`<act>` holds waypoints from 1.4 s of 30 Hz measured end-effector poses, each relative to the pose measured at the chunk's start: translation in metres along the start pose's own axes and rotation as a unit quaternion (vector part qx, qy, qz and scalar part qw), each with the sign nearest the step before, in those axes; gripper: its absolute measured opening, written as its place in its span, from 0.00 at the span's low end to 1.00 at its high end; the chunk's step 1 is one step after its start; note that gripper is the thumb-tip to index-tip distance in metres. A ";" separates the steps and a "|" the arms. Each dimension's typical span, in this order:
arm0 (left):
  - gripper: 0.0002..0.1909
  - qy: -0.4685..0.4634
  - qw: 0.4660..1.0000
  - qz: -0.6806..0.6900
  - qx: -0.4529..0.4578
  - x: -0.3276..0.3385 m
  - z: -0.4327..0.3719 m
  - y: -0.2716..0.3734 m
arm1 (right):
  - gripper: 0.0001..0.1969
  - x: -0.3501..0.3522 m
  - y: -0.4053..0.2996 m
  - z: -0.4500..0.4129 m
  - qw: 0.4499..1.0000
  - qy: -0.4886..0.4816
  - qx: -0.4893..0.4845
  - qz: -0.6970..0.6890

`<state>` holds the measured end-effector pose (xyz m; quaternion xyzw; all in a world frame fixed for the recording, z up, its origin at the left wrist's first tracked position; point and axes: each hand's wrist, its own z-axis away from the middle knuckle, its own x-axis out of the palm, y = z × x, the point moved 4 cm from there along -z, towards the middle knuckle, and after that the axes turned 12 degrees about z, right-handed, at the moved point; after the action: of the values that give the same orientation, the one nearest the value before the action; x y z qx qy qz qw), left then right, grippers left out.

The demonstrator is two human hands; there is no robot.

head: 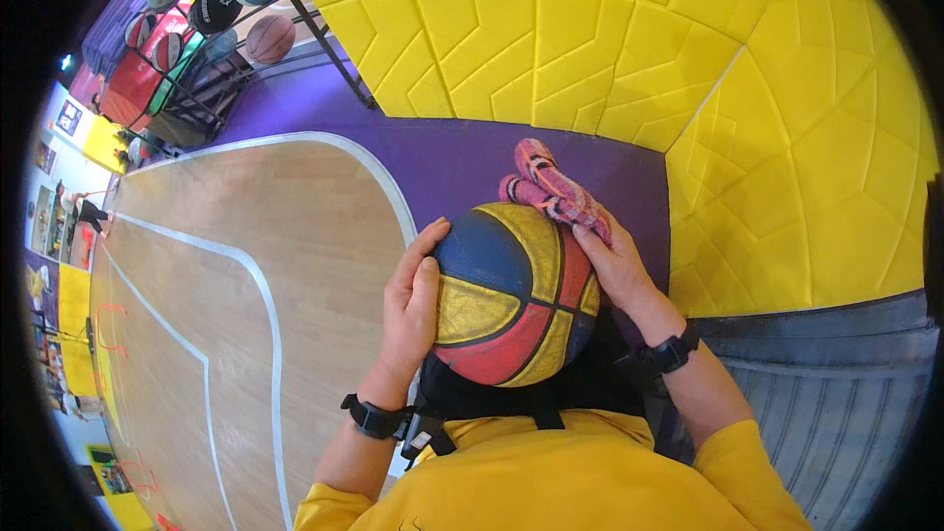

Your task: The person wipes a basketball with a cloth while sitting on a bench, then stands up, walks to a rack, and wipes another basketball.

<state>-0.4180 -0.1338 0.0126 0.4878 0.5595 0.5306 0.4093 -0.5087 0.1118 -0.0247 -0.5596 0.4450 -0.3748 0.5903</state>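
A worn basketball [516,295] with blue, yellow and red panels is held in front of my torso. My left hand [415,287] cups its left side, thumb and fingers against the panels. On the upper right, my right hand [616,265] presses a bunched pink striped cloth [564,192] onto the ball. The cloth's far end sticks out past the ball in two rolled lobes. My right fingers are mostly hidden behind the cloth. Both wrists wear black straps.
Yellow padded panels [509,44] line the wall ahead and to the right, above a purple floor strip [457,155]. A metal rack [302,15] of several balls stands upper left. Wooden court flooring [243,310] with white lines spreads left. A person [85,210] stands far off; grey ribbed metal [818,413] is lower right.
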 end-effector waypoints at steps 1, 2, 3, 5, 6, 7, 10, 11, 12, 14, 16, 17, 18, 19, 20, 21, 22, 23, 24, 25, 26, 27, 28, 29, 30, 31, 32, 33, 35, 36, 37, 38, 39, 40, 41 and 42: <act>0.20 -0.002 1.000 0.024 -0.004 0.000 0.000 -0.001 | 0.20 0.003 -0.008 0.003 1.000 -0.002 -0.003 0.000; 0.20 -0.005 0.999 0.048 -0.009 0.000 -0.001 0.000 | 0.20 0.003 -0.025 0.008 0.986 0.030 -0.095 0.134; 0.20 -0.005 0.999 0.048 -0.005 0.000 -0.005 0.003 | 0.21 0.004 -0.045 0.013 0.944 0.064 -0.185 0.265; 0.19 -0.026 0.993 0.107 -0.053 -0.002 -0.009 0.001 | 0.24 0.014 -0.088 0.021 0.917 0.055 -0.245 0.309; 0.19 -0.018 0.993 0.105 -0.052 -0.008 -0.009 0.000 | 0.25 0.022 -0.105 0.029 0.884 0.020 -0.303 0.356; 0.19 -0.070 0.983 0.149 -0.081 -0.009 -0.011 -0.007 | 0.27 0.028 -0.116 0.036 0.842 -0.011 -0.357 0.404; 0.18 -0.156 0.987 -0.001 0.035 -0.017 -0.009 -0.021 | 0.31 0.044 -0.129 0.044 0.797 -0.141 -0.420 0.410; 0.18 -0.181 0.949 -0.192 0.174 -0.017 -0.006 -0.023 | 0.31 0.042 -0.128 0.036 0.797 -0.140 -0.419 0.411; 0.19 -0.172 0.960 -0.168 0.143 -0.018 -0.006 -0.029 | 0.31 0.040 -0.121 0.021 0.806 -0.165 -0.418 0.386; 0.19 -0.131 0.991 0.019 -0.017 -0.016 -0.007 -0.036 | 0.32 0.035 -0.105 -0.008 0.833 -0.202 -0.383 0.344; 0.20 -0.075 0.969 0.176 -0.159 -0.018 -0.009 -0.046 | 0.24 0.029 -0.088 -0.032 0.902 -0.226 -0.255 0.264; 0.20 -0.069 0.969 0.175 -0.157 -0.020 -0.007 -0.045 | 0.22 0.026 -0.074 -0.040 0.937 -0.250 -0.142 0.197; 0.20 -0.089 0.980 0.146 -0.103 -0.011 -0.010 -0.031 | 0.22 0.022 -0.054 -0.045 0.938 -0.249 -0.139 0.198; 0.20 -0.109 0.986 0.116 -0.048 -0.005 -0.012 -0.019 | 0.22 0.018 -0.022 -0.052 0.960 -0.267 -0.030 0.080; 0.20 -0.111 0.985 0.120 -0.047 -0.003 -0.015 -0.016 | 0.22 0.013 -0.001 -0.053 0.957 -0.277 0.079 -0.039; 0.21 -0.118 0.985 0.113 -0.049 -0.002 -0.016 -0.015 | 0.22 0.009 0.005 -0.050 0.957 -0.276 0.081 -0.038; 0.23 -0.122 0.986 0.104 -0.051 -0.003 -0.017 -0.014 | 0.22 0.005 0.012 -0.043 0.966 -0.233 0.102 -0.056; 0.23 -0.121 0.986 0.104 -0.052 -0.005 -0.017 -0.014 | 0.22 0.001 0.017 -0.035 0.972 -0.187 0.123 -0.074; 0.23 -0.119 0.986 0.101 -0.056 -0.006 -0.018 -0.015 | 0.23 -0.003 0.012 -0.025 0.976 -0.163 0.126 -0.069; 0.23 -0.115 0.987 0.098 -0.059 -0.008 -0.018 -0.017 | 0.23 -0.001 0.006 -0.014 0.976 -0.164 0.127 -0.070; 0.23 -0.115 0.987 0.097 -0.060 -0.010 -0.017 -0.018 | 0.24 -0.004 -0.002 -0.005 0.992 -0.108 0.070 0.017; 0.22 -0.102 0.984 0.128 -0.070 -0.012 -0.017 -0.020 | 0.24 -0.007 -0.013 0.008 0.993 -0.049 0.013 0.105; 0.21 -0.090 0.980 0.160 -0.080 -0.012 -0.017 -0.022 | 0.26 -0.006 -0.024 0.025 0.989 -0.011 -0.045 0.140; 0.21 -0.096 0.979 0.164 -0.080 -0.009 -0.020 -0.023 | 0.27 -0.005 -0.039 0.043 0.979 0.030 -0.102 0.177; 0.20 -0.082 0.974 0.189 -0.096 -0.011 -0.020 -0.026 | 0.29 0.003 -0.063 0.057 0.937 0.031 -0.187 0.293; 0.20 -0.078 0.966 0.219 -0.112 -0.008 -0.022 -0.028 | 0.31 0.010 -0.088 0.073 0.872 0.037 -0.265 0.410; 0.20 -0.083 0.965 0.221 -0.112 -0.008 -0.022 -0.030 | 0.34 0.016 -0.093 0.086 0.846 0.014 -0.287 0.449; 0.19 -0.068 0.962 0.235 -0.119 -0.011 -0.021 -0.034 | 0.34 0.025 -0.102 0.095 0.831 0.001 -0.314 0.459; 0.19 -0.054 0.959 0.249 -0.126 -0.016 -0.023 -0.041 | 0.33 0.039 -0.105 0.095 0.796 0.001 -0.375 0.475; 0.18 -0.057 0.943 0.295 -0.145 -0.018 -0.023 -0.044 | 0.30 0.040 -0.106 0.084 0.796 0.003 -0.373 0.477; 0.18 -0.059 0.925 0.339 -0.161 -0.020 -0.023 -0.043 | 0.30 0.036 -0.111 0.069 0.796 -0.014 -0.368 0.480; 0.19 -0.004 0.944 0.295 -0.148 -0.018 -0.021 -0.042 | 0.31 0.032 -0.111 0.051 0.807 -0.024 -0.372 0.459; 0.19 -0.006 0.945 0.293 -0.146 -0.013 -0.018 -0.039 | 0.32 0.028 -0.110 0.036 0.817 -0.030 -0.372 0.440; 0.20 0.015 0.980 0.177 -0.091 -0.013 -0.014 -0.033 | 0.35 0.027 -0.110 0.024 0.818 -0.040 -0.371 0.438; 0.21 0.026 0.990 0.118 -0.079 -0.012 -0.011 -0.031 | 0.34 0.027 -0.106 0.012 0.825 -0.067 -0.370 0.423; 0.22 0.040 0.995 0.056 -0.069 -0.012 -0.005 -0.028 | 0.33 0.026 -0.101 0.000 0.835 -0.079 -0.369 0.399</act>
<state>-0.4237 -0.1454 -0.0157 0.4671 0.5094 0.6092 0.3888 -0.4943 0.0780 0.0732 -0.5374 0.6868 0.1311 0.4714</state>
